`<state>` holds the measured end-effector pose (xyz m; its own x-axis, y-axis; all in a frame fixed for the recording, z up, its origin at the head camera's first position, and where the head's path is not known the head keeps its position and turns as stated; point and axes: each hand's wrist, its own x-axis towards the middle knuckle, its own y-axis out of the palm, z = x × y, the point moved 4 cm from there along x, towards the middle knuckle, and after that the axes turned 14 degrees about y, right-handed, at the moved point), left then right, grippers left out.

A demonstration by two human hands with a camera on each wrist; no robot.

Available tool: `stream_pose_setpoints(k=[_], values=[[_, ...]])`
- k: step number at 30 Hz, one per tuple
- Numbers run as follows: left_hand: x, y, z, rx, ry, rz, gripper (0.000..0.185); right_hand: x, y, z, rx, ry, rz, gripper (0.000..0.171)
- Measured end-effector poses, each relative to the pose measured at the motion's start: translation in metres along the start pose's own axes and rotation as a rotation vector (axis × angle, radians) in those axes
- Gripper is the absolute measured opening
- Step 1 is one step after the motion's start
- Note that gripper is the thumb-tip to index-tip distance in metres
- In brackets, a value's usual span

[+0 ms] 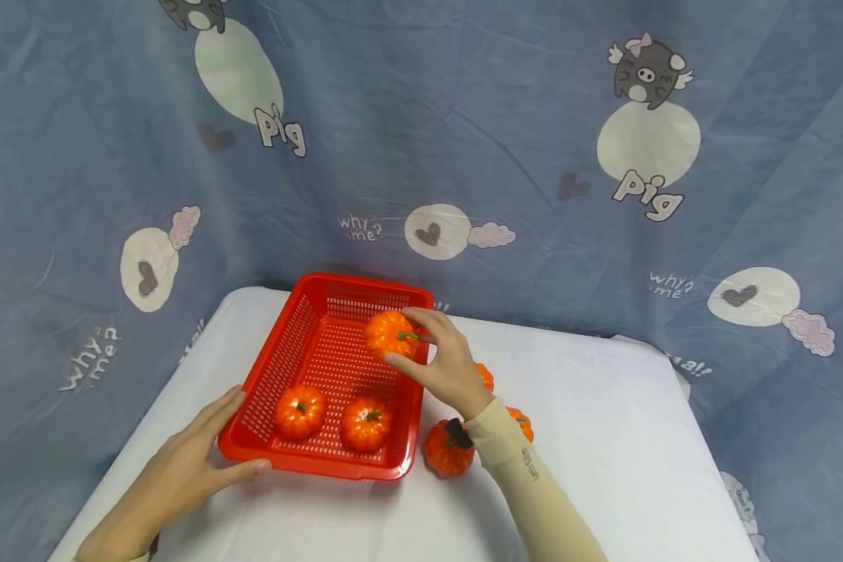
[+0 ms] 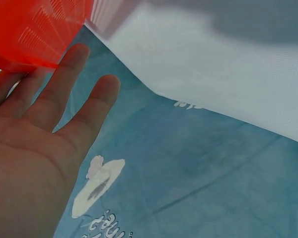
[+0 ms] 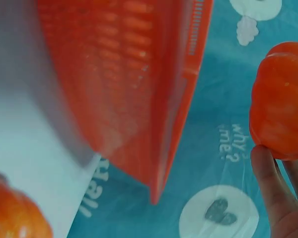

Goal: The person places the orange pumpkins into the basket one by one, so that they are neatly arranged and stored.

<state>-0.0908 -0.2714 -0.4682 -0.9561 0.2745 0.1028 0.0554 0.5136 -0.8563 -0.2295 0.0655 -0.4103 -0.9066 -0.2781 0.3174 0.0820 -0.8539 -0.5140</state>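
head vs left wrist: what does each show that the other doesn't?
Head only: right hand holding a pumpkin over the basket, two pumpkins inside it, three more on the table beside it. Left wrist only: the open palm from close up and the cloth under the table edge. Both: left hand against the red basket.

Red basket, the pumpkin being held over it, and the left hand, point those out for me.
red basket (image 1: 323,467), head view, on its near rim.
held pumpkin (image 1: 388,333), head view, on its orange body.
left hand (image 1: 186,460), head view, on the back of the hand.
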Motion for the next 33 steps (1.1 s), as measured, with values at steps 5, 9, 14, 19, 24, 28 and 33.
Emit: stream_pose_setpoints(k=[5,9,14,19,24,28,33], values=[[0.0,0.001,0.001,0.008,-0.003,0.004,0.12,0.007,0.009,0.011,0.021,0.012,0.002,0.072],[0.0,0.001,0.001,0.009,-0.011,0.01,0.121,0.013,0.015,0.022,0.058,0.008,0.008,0.071],[0.0,0.003,0.001,0.007,-0.031,0.026,0.123,0.021,0.027,0.034,0.121,0.002,0.031,0.07],[0.0,0.004,0.0,0.008,-0.04,0.035,0.123,0.028,0.039,0.043,0.153,0.031,0.036,0.069],[0.0,0.003,0.001,-0.001,-0.036,0.029,0.123,0.035,0.052,0.048,0.165,0.05,0.025,0.068],[0.0,0.003,0.001,-0.01,-0.028,0.024,0.122,0.04,0.064,0.046,0.177,0.064,0.018,0.067],[0.001,0.003,0.0,-0.009,-0.013,0.013,0.12,0.045,0.079,0.041,0.164,0.09,0.02,0.068]])
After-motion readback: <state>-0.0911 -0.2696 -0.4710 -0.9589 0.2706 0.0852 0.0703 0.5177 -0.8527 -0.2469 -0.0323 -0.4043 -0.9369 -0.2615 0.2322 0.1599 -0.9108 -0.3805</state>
